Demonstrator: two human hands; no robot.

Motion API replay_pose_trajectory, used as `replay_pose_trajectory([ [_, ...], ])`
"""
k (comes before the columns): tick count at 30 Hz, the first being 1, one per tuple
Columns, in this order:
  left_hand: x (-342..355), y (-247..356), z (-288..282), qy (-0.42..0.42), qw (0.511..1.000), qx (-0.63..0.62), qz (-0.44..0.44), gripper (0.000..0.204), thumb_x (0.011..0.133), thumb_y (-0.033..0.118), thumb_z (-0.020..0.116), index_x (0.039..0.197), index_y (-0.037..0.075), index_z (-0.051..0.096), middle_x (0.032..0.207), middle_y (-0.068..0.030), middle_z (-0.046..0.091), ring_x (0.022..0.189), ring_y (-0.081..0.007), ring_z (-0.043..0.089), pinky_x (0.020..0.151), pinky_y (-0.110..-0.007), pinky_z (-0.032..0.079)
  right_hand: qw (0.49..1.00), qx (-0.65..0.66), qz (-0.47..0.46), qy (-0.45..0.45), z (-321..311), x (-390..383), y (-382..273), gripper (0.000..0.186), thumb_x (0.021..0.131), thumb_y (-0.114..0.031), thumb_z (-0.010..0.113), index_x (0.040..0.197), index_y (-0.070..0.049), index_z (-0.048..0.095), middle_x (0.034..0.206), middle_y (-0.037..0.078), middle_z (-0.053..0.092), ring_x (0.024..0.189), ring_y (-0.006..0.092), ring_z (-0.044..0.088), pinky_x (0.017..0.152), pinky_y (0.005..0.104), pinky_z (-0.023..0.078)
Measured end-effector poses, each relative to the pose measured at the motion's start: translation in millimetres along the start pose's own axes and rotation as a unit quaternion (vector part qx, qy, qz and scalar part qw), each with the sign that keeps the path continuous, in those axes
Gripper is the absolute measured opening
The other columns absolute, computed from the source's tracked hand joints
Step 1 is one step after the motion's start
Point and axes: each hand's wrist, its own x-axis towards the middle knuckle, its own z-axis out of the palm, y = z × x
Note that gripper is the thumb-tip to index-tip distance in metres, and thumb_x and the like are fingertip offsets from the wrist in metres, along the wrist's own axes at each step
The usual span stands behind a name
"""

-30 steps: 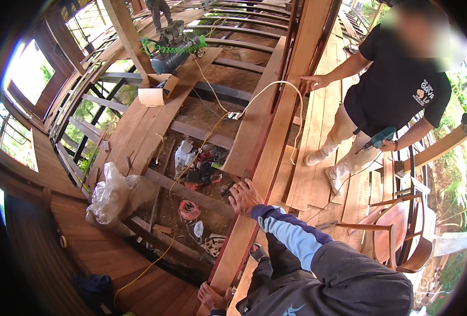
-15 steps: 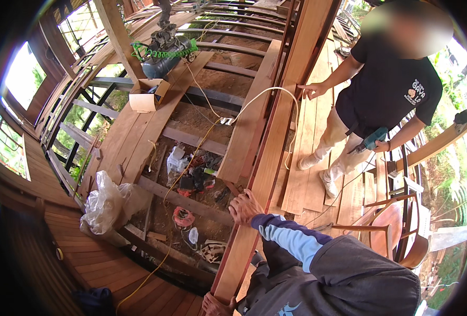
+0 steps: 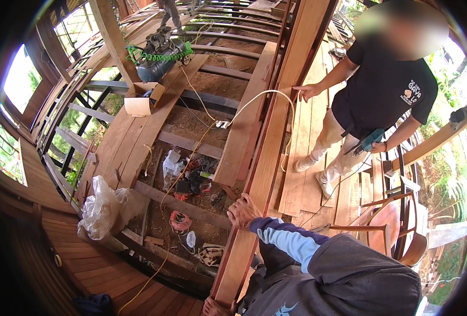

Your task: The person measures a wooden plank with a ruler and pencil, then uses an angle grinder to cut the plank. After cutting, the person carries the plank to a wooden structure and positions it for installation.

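A long reddish-brown wooden beam (image 3: 265,181) runs from the lower edge up to the top of the head view. My right hand (image 3: 244,211) grips it, fingers curled over its left side, the sleeve striped light blue and dark. Lower down, my left hand (image 3: 218,306) is wrapped round the near end of the same beam, partly cut off by the picture's edge. Across the beam stands a co-worker in a black shirt (image 3: 396,89). One hand of theirs (image 3: 310,91) points at the beam; the other holds a teal power drill (image 3: 369,141). A pale cable (image 3: 265,92) arches over the beam.
Open floor joists (image 3: 191,143) with dirt and rubbish below lie on the left. Loose planks (image 3: 125,142) bear an air compressor (image 3: 157,66) and a cardboard box (image 3: 141,100). A clear plastic sheet (image 3: 101,208) lies nearby. A wooden chair (image 3: 383,226) stands at right.
The view has shifted slightly. Both my hands keep their hold on the beam, and the co-worker still points at it. More of a distant person's legs shows at the top.
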Motion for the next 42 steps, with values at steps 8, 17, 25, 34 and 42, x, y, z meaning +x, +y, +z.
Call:
replay_pose_trajectory([
  [8, -0.7, -3.7, 4.7, 0.005, 1.0, 0.011, 0.003, 0.097, 0.072, 0.07, 0.068, 0.135, 0.0, 0.046, 0.119, -0.0212, 0.059, 0.111, -0.0387, 0.057, 0.096, -0.05, 0.043, 1.0, -0.018, -0.003, 0.022, 8.1, -2.4, 4.1, 0.027, 0.093, -0.028, 0.051, 0.08, -0.008, 0.065, 0.082, 0.01, 0.066, 0.094, 0.0258, 0.061, 0.11, 0.048, 0.026],
  [17, -6.8, -10.2, 6.2, 0.005, 0.999, 0.036, -0.002, 0.095, 0.073, 0.073, 0.064, 0.134, 0.002, 0.047, 0.119, -0.0195, 0.059, 0.111, -0.0375, 0.057, 0.095, -0.05, 0.044, 0.999, -0.016, 0.001, 0.029, 3.1, -3.1, 0.7, 0.027, 0.092, -0.028, 0.052, 0.081, -0.009, 0.067, 0.083, 0.01, 0.067, 0.095, 0.0247, 0.061, 0.11, 0.0477, 0.027],
  [25, -10.4, -16.6, 6.6, 0.017, 0.998, 0.066, -0.013, 0.094, 0.073, 0.075, 0.061, 0.133, 0.004, 0.048, 0.119, -0.0179, 0.059, 0.111, -0.0364, 0.057, 0.094, -0.05, 0.044, 1.0, -0.016, 0.007, -0.001, 6.3, -1.1, 3.0, 0.027, 0.092, -0.028, 0.052, 0.083, -0.008, 0.068, 0.084, 0.01, 0.068, 0.095, 0.0256, 0.061, 0.109, 0.0493, 0.026],
  [34, -14.7, -23.6, 40.5, 0.067, 0.988, 0.138, -0.009, 0.092, 0.074, 0.079, 0.055, 0.132, 0.007, 0.049, 0.12, -0.0151, 0.058, 0.111, -0.0346, 0.057, 0.094, -0.049, 0.044, 0.999, -0.009, -0.019, 0.035, 15.7, -3.8, 1.1, 0.026, 0.091, -0.028, 0.051, 0.081, -0.009, 0.066, 0.079, 0.008, 0.066, 0.09, 0.0251, 0.06, 0.107, 0.0486, 0.028],
  [42, -4.6, -17.6, 39.2, 0.057, 0.991, 0.12, -0.015, 0.094, 0.074, 0.079, 0.053, 0.132, 0.006, 0.049, 0.12, -0.015, 0.058, 0.112, -0.0352, 0.056, 0.096, -0.049, 0.043, 0.999, -0.005, -0.006, 0.038, 5.1, -3.7, 3.4, 0.025, 0.091, -0.027, 0.052, 0.081, -0.009, 0.066, 0.081, 0.009, 0.067, 0.09, 0.0252, 0.061, 0.107, 0.0487, 0.028],
])
